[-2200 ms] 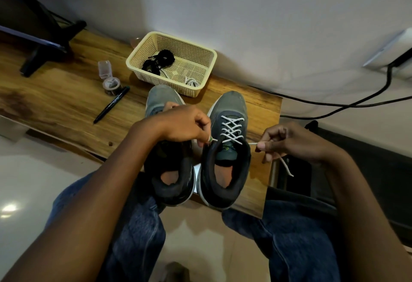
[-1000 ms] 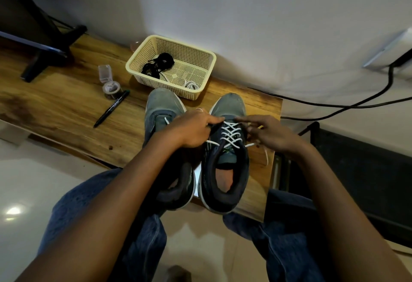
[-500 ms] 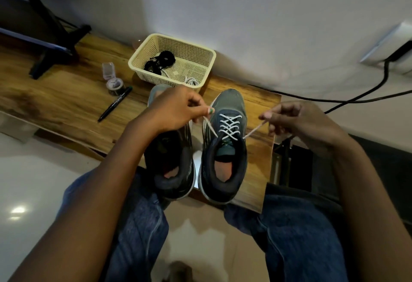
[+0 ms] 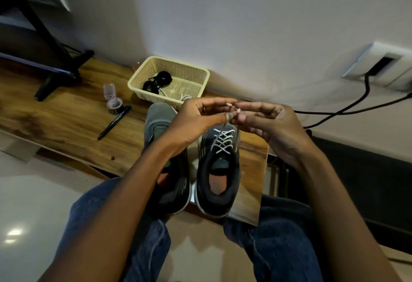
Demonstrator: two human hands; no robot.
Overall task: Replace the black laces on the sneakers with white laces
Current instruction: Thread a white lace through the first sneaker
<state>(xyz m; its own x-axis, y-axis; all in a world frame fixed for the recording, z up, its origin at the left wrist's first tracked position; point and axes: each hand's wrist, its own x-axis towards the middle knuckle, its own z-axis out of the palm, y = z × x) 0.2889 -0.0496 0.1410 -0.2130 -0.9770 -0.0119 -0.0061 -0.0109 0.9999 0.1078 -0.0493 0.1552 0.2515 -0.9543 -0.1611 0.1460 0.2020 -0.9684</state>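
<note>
Two grey sneakers stand side by side at the wooden table's [image 4: 55,112] near edge. The right sneaker [image 4: 219,170] carries a white lace [image 4: 223,140] crossed through its eyelets. The left sneaker [image 4: 165,147] is partly hidden under my left forearm. My left hand [image 4: 198,117] and my right hand [image 4: 265,123] meet above the right sneaker's toe, and each pinches one free end of the white lace, the two tips held close together. Black laces [image 4: 157,81] lie coiled in the cream basket [image 4: 138,78] behind the shoes.
A black pen [image 4: 114,122], a small clear box [image 4: 109,89] and a round container [image 4: 113,104] lie left of the shoes. A black stand foot [image 4: 60,74] rests on the table's far left. Black cables [image 4: 347,107] run along the wall at right. My knees sit under the table edge.
Both hands have risen and come together above the right sneaker, bringing the two lace ends side by side; half a second ago they were pulling the ends apart to either side.
</note>
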